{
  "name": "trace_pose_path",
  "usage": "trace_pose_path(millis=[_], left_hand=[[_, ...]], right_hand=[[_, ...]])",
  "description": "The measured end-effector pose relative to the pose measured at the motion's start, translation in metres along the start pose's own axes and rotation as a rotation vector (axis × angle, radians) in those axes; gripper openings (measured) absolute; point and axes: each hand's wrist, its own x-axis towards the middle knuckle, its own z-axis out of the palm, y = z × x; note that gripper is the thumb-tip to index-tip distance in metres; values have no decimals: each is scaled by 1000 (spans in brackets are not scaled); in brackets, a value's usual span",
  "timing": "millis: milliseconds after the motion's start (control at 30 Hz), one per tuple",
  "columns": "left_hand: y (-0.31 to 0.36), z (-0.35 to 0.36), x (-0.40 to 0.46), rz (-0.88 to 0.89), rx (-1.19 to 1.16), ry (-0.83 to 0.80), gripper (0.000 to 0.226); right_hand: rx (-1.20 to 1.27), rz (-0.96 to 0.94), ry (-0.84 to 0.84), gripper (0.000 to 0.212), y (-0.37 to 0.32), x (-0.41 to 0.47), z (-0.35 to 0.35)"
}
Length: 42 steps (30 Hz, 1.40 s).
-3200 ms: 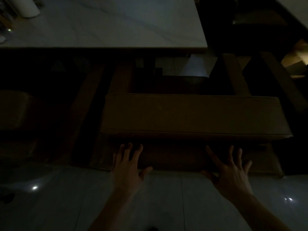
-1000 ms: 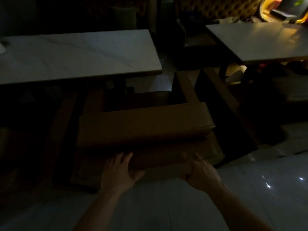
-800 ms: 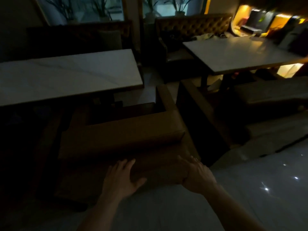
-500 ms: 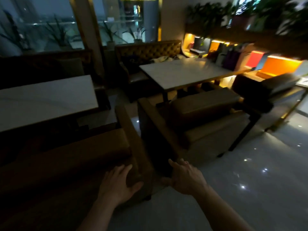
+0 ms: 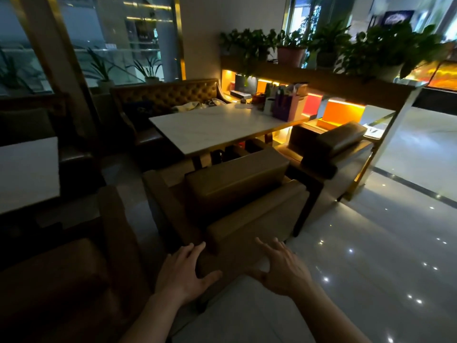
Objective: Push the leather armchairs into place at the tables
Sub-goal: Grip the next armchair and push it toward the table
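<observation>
**Both hands spread behind the middle armchair**

Left of the middle armchair (image 5: 237,194), another armchair (image 5: 61,280) sits by a counter (image 5: 27,172). The left hand (image 5: 181,274) and right hand (image 5: 282,267), fingers apart, hover at its back. The middle armchair faces the marble counter (image 5: 217,127).

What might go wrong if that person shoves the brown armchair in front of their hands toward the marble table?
The armchair sits angled to the table, so a hard push could knock its backrest into the edge. The glossy floor may let it slide too far. The neighbouring armchair stands close on the right and could get bumped.
</observation>
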Motion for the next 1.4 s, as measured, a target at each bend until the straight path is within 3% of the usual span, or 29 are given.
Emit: trace_pose_path(millis=[400, 967, 1133, 1400], left_hand=[[49, 48, 195, -101, -86, -81, 107], [90, 128, 353, -374, -28, -58, 118], [84, 147, 365, -405, -37, -24, 118], [70, 160, 362, -381, -56, 121, 99]], right_hand=[[-145, 6, -174, 103, 110, 197, -19], [-257, -316, -232, 109, 233, 449, 10], [-284, -375, -324, 118, 241, 487, 28], [-303, -341, -193, 102, 231, 478, 47]])
